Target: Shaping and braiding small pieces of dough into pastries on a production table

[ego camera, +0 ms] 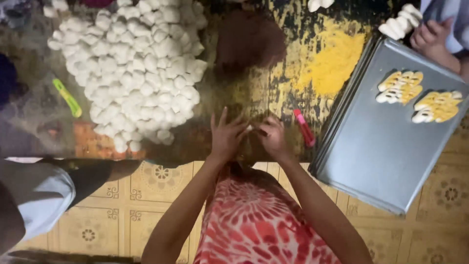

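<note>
My left hand [225,136] and my right hand [271,137] meet at the near edge of a dark, worn board [254,93]. Between their fingertips they pinch a small white dough piece [249,128], mostly hidden by the fingers. A big heap of white dough pieces [134,68] lies to the left of my hands. A pink-red cutter tool [304,127] rests on the board just right of my right hand.
A grey metal tray [371,151] at the right carries two yellow-and-white shaped pieces [400,87]. Yellow powder [332,63] and brown powder [249,41] sit on the board. A green tool [67,98] lies left. Another person's hand [430,34] is at top right, someone's leg at lower left.
</note>
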